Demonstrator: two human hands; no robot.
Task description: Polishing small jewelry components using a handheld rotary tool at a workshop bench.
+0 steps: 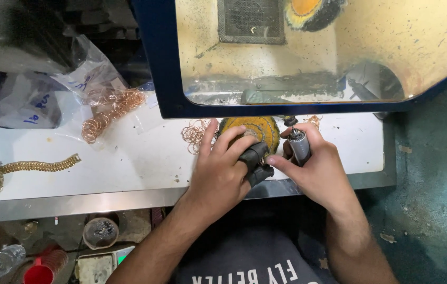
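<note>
My left hand (222, 168) grips a dark handle-like tool (256, 162) and presses its fingers on a round yellow buffing wheel (257, 129) at the front of the white bench (144, 163). My right hand (315, 168) holds a grey, metal-tipped rotary handpiece (299, 144) upright beside the wheel. The thumb of the right hand touches the dark tool. Loose copper-coloured rings (194, 134) lie just left of my left hand's fingers.
A blue-framed polishing hood (160, 63) with a dusty window overhangs the bench. A clear bag of copper rings (110, 108) and a gold chain bracelet (34, 166) lie to the left. Below the bench are a small round bowl (100, 232), a plastic bottle (0, 261) and a red cup (39, 273).
</note>
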